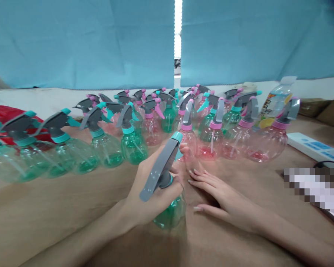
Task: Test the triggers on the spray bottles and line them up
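Observation:
My left hand [149,193] is wrapped round the neck of a green spray bottle [171,213] with a grey trigger head [161,168]. The bottle stands on the brown table [44,218] just in front of me. My right hand [219,194] lies flat on the table beside the bottle, fingers stretched out towards it and holding nothing. Behind both hands stand several green spray bottles [132,142] on the left and several pink ones [211,141] on the right, all with grey trigger heads.
A clear drink bottle with a yellow label [275,105] stands at the back right. A white device with blue buttons [313,146] lies at the right edge. Something red [5,113] sits at far left. Blue curtains [86,40] hang behind.

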Demonstrator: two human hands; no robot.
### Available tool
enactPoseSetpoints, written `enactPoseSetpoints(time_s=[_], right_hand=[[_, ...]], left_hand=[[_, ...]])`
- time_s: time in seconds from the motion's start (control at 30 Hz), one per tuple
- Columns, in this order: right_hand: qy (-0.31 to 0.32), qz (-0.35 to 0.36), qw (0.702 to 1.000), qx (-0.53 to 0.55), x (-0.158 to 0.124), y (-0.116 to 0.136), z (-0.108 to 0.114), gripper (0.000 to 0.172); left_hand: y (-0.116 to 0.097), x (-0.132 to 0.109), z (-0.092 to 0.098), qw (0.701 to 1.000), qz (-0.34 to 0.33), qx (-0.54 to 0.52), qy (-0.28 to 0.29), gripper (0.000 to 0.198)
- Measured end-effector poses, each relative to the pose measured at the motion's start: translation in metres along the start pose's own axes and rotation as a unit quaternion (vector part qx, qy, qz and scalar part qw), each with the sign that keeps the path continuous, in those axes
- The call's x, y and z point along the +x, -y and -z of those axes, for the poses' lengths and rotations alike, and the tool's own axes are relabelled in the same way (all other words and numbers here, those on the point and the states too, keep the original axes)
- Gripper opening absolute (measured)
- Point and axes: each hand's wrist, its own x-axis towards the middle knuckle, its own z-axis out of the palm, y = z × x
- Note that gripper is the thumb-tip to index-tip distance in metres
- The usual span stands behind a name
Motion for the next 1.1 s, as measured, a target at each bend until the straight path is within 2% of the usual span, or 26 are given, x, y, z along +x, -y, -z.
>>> enactPoseSetpoints(time_s=[0.27,0.37,0.7,0.87,0.97,1.1], right_hand=[[0.000,-0.003,1.000,0.003,0.0006,0.0010,0.0001,0.066],[0.001,-0.002,1.000,0.005,0.0005,0.0010,0.0006,0.067],[-0.011,0.007,1.000,0.019,0.0010,0.0025,0.0026,0.064],[-0.020,0.012,1.000,0.022,-0.0001,0.0010,0.0011,0.063],[-0.016,0.008,1.000,0.020,0.0001,0.0015,0.0016,0.063],[-0.010,0.005,1.000,0.013,0.0008,0.0024,0.0023,0.063]], left_hand=[[-0.0004,0.0005,-0.0024,0.998,-0.047,0.039,-0.012,0.035],[-0.0013,0.0008,-0.0014,0.997,-0.065,0.036,-0.009,0.025],[-0.0050,0.0005,0.0023,0.996,-0.053,0.064,-0.020,0.019],[-0.0054,0.0003,0.0004,0.999,-0.004,0.046,-0.009,0.023],[-0.0042,-0.0015,-0.0010,0.999,-0.003,0.040,-0.019,0.026],[0.0004,-0.0034,-0.0021,0.999,-0.006,0.035,-0.029,0.050]])
